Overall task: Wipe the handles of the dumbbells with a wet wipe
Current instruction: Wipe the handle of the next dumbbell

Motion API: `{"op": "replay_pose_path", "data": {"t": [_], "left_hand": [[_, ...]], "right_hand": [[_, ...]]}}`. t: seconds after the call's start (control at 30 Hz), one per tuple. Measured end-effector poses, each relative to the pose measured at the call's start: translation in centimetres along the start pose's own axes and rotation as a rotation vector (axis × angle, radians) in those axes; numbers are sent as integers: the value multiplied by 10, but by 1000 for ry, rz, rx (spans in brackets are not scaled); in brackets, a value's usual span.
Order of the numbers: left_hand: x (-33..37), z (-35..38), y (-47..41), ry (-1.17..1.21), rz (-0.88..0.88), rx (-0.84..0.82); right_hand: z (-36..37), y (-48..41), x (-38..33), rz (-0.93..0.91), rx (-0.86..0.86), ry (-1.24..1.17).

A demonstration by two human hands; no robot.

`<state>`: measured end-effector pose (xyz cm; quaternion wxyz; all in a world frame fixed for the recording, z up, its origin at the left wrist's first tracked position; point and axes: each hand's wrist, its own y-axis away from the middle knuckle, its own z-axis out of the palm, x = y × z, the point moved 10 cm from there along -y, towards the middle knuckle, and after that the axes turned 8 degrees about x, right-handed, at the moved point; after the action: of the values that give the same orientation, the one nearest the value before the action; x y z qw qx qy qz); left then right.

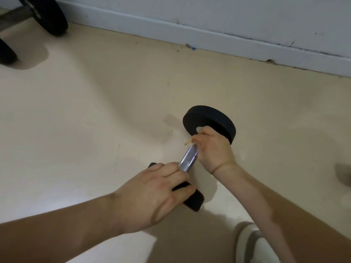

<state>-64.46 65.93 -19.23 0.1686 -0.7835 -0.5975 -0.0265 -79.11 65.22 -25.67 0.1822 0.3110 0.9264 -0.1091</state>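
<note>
A dumbbell with black round weights and a knurled chrome handle [188, 158] lies on the beige floor. My left hand [152, 194] grips its near black weight [193, 203]. My right hand [212, 149] is wrapped around the far end of the handle, next to the far weight [209, 120]. A small pale scrap of wet wipe [187, 142] pokes out from under the right hand's fingers. Most of the wipe is hidden inside the fist.
A larger bar with black plates [51, 16] rests at the top left near the wall. A white skirting board [209, 38] runs along the back. My shoe [252, 243] shows at the bottom right. A dark blurred object [343, 173] sits at the right edge.
</note>
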Motion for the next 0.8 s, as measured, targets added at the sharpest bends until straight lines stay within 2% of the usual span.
{"op": "replay_pose_path", "data": {"t": [0.03,0.17,0.2,0.3,0.33,0.47,0.63,0.7,0.8], "left_hand": [[0,1,-1,9,-9,-2],[13,5,-11,15,15,13],[19,6,-13,19,34,15],[17,2,-8,35,32,31],[12,1,-4,39,12,33],[1,4,4,31,-11,24],[19,3,-9,72,70,43],[26,6,-16,91,104,18],[37,13,-23,95,74,-14]], "right_hand": [[0,2,0,25,-14,30],[11,39,-35,-172,-250,24],[8,31,-26,-153,-240,82],[-11,5,16,18,-43,131],[-9,10,17,52,-46,137],[2,36,-14,-86,-218,110],[-13,15,14,-120,-201,267],[-9,30,8,-144,-222,156],[-9,43,14,-165,-308,121]]}}
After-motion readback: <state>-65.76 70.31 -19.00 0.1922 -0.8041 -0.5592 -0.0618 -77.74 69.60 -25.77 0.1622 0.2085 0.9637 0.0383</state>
